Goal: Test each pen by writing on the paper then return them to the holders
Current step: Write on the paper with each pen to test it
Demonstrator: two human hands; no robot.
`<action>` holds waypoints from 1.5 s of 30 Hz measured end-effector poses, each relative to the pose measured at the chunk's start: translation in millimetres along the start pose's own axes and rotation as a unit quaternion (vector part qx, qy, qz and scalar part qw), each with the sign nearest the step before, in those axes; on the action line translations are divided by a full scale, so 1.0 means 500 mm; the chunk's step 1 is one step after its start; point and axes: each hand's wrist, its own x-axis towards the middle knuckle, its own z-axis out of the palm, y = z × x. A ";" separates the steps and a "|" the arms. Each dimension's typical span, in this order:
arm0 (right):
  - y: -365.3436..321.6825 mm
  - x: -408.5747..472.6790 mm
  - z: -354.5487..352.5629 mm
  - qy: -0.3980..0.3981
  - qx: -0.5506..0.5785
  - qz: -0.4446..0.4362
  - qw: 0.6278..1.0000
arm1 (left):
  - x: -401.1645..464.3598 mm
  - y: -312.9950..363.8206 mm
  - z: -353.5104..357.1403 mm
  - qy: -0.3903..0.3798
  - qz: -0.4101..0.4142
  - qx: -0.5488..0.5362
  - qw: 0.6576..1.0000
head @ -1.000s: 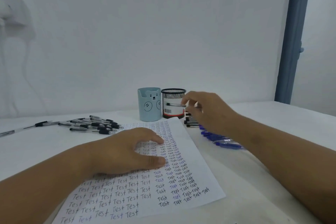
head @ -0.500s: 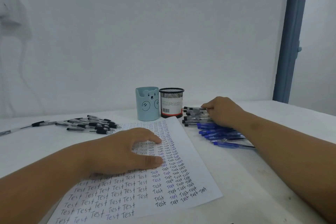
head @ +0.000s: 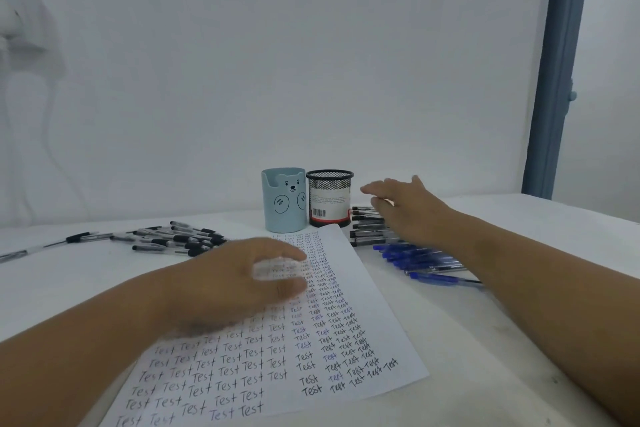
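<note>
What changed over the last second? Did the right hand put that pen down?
Yes. The right hand, which was pinching a black pen near the mesh holder, lowered it onto the black pens beside the holder, let go and now hovers open over them. The left hand stayed flat on the paper; the holders, blue pens and left pen pile kept their places.
</note>
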 end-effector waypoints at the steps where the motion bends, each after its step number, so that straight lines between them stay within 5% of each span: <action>1: -0.024 -0.006 0.002 0.019 0.011 -0.029 0.999 | 0.003 -0.004 -0.008 0.033 -0.005 -0.014 0.999; 5: -0.140 -0.046 0.023 0.017 0.076 -0.151 0.986 | 0.018 -0.073 -0.063 0.173 -0.010 0.035 0.984; 12: -0.234 -0.040 0.034 -0.190 -0.006 -0.227 0.955 | 0.009 -0.215 -0.123 0.182 -0.087 0.159 0.966; 20: -0.200 -0.055 0.075 -0.114 0.070 -0.228 0.965 | 0.035 -0.234 -0.103 0.235 -0.077 0.134 0.960; 24: -0.193 -0.057 0.074 -0.125 0.089 -0.218 0.964 | 0.035 -0.197 -0.106 0.305 -0.010 0.081 0.949; 27: -0.192 -0.061 0.067 -0.144 0.091 -0.210 0.963 | 0.033 -0.127 -0.109 0.406 0.036 -0.150 0.901; 29: -0.192 -0.064 0.061 -0.154 0.099 -0.204 0.962 | 0.023 -0.097 -0.111 0.396 0.020 -0.311 0.864; 32: -0.192 -0.069 0.050 -0.162 0.117 -0.196 0.960 | 0.006 -0.084 -0.109 0.301 -0.011 -0.401 0.865; 38: -0.176 -0.068 0.037 -0.145 0.151 -0.154 0.966 | 0.007 -0.084 -0.088 0.246 -0.014 -0.302 0.921; 45: -0.168 -0.064 0.033 -0.122 0.155 -0.137 0.971 | 0.005 -0.069 -0.087 0.299 -0.036 -0.284 0.910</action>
